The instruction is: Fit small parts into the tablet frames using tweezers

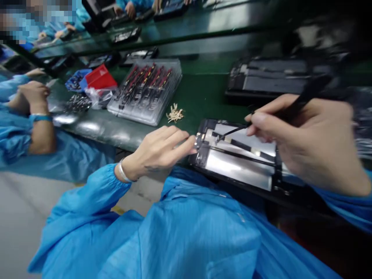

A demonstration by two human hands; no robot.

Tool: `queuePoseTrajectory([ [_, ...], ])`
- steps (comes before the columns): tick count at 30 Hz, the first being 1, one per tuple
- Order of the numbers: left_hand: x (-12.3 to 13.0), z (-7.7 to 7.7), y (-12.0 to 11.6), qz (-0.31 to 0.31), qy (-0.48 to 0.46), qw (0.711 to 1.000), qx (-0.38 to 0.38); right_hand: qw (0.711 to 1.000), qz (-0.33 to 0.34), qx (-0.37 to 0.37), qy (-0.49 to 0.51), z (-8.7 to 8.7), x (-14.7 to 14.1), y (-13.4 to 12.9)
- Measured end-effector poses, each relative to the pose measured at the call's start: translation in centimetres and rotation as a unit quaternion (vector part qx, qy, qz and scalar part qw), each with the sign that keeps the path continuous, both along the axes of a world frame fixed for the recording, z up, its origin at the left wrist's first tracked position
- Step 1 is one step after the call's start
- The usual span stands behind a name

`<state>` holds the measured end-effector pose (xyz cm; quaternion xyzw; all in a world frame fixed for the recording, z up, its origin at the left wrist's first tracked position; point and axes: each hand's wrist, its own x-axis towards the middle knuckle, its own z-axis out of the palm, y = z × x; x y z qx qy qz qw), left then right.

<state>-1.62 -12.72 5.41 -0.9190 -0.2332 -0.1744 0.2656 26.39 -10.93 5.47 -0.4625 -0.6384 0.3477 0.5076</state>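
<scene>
An opened flat electronic device point(241, 170) with silver battery-like panels and a black frame lies at the near edge of the bench. My left hand point(162, 149) reaches its left end, fingers extended and the fingertips touching the frame. Black tweezers point(236, 131) are gripped in my right hand point(310, 135), above the device's right part. Their tip meets the pale end of a dark ribbon cable point(241, 144) that runs lengthwise between the panels. Whether the tweezers pinch the cable cannot be made out.
A small pile of pale strips point(175, 113) lies behind my left hand. Left of it are a clear tray point(142, 93) of ribbon parts, a red bin point(101, 77) and a blue bin point(76, 80). Another device point(270, 79) lies behind. A co-worker's arm point(40, 116) is at left.
</scene>
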Motion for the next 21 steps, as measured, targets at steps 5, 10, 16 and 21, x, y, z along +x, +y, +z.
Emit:
queuePoseTrajectory([
  [5, 7.6, 2.1, 5.0, -0.022, -0.06, 0.986, 0.152, 0.998, -0.004, 0.013, 0.06, 0.0, -0.2, 0.5],
  [10, 9.4, 1.7, 6.7, -0.021, -0.085, 0.989, 0.121, 0.995, 0.009, 0.03, 0.096, -0.6, 0.3, 1.4],
  [16, 8.8, 2.3, 7.8, -0.074, -0.333, 0.875, -0.344, 0.999, 0.006, 0.042, 0.02, -1.4, 0.7, 3.0],
  [21, 9.3, 2.2, 7.4, -0.086, -0.399, 0.774, -0.485, 0.996, 0.008, 0.078, -0.035, -1.5, 0.9, 2.8],
])
